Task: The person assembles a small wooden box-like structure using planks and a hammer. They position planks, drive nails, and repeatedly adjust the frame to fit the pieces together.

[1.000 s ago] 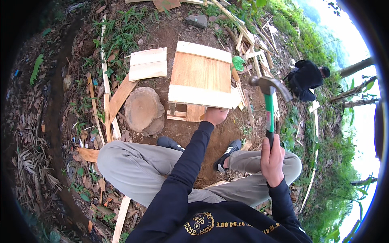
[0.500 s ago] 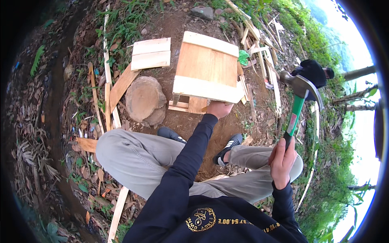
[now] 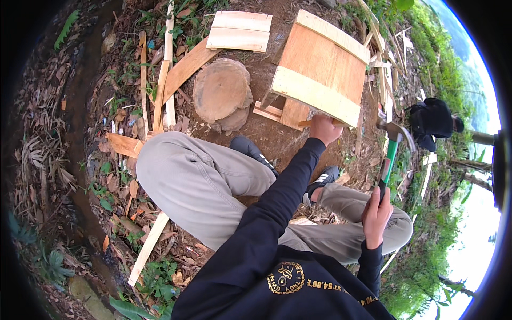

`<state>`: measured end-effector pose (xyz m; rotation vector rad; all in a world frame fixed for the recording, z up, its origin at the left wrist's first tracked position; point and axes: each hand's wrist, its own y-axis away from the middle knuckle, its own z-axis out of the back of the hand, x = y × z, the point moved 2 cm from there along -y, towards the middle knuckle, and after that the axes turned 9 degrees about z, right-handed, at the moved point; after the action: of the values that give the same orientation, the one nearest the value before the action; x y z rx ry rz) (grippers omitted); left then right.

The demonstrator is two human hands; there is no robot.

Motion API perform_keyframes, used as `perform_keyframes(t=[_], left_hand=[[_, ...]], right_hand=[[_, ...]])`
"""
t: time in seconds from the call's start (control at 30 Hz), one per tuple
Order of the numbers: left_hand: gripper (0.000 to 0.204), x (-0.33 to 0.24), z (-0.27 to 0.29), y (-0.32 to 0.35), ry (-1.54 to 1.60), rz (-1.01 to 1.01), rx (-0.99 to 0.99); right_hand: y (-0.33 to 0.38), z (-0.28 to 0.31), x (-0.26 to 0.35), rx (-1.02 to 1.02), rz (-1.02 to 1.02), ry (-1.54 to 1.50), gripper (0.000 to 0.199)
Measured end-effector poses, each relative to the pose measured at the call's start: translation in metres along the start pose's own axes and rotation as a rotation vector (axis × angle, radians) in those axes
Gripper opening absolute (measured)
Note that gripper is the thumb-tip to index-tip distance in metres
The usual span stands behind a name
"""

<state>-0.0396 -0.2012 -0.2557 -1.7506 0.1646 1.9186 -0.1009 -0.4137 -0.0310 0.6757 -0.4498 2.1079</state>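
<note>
A wooden stool-like piece (image 3: 325, 57) with a boarded top, pale planks along two edges and wooden parts underneath stands ahead of me, its top tilted. My left hand (image 3: 326, 130) is closed at its near edge, just under the pale front plank; a short thin stick (image 3: 304, 124) juts out beside the fist. The palm side is hidden. My right hand (image 3: 376, 217) is wrapped around the black grip of a claw hammer (image 3: 391, 154) with a green handle. The hammer stands upright above my right knee, its head apart from the wood, to its right.
Left of the stool-like piece sits a cut log stump (image 3: 220, 89), with a small panel of two pale boards (image 3: 239, 31) beyond it. Loose planks (image 3: 188, 69) and strips lie around on leafy ground. A person in dark clothing (image 3: 431, 120) is at the far right.
The whole view has shifted, with the wood and stump now farther right and up. The hammer head has come lower and closer to the wooden piece; both hands keep their grip.
</note>
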Motion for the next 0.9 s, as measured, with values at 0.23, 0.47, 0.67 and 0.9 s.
perform_keyframes(t=[0.23, 0.47, 0.67, 0.9], left_hand=[[0.018, 0.006, -0.018, 0.007, -0.25, -0.01, 0.177], [0.015, -0.007, -0.012, 0.004, -0.24, -0.054, 0.128], [0.015, -0.001, -0.014, 0.006, -0.275, -0.049, 0.148], [0.023, 0.001, -0.021, 0.007, -0.223, -0.054, 0.064]], right_hand=[[-0.018, 0.013, 0.022, 0.035, 0.14, 0.175, 0.017], [-0.022, 0.017, 0.018, -0.077, 0.172, 0.106, 0.024], [-0.015, 0.019, 0.013, -0.008, 0.068, 0.158, 0.022], [-0.012, -0.007, -0.013, -0.03, 0.114, 0.117, 0.021]])
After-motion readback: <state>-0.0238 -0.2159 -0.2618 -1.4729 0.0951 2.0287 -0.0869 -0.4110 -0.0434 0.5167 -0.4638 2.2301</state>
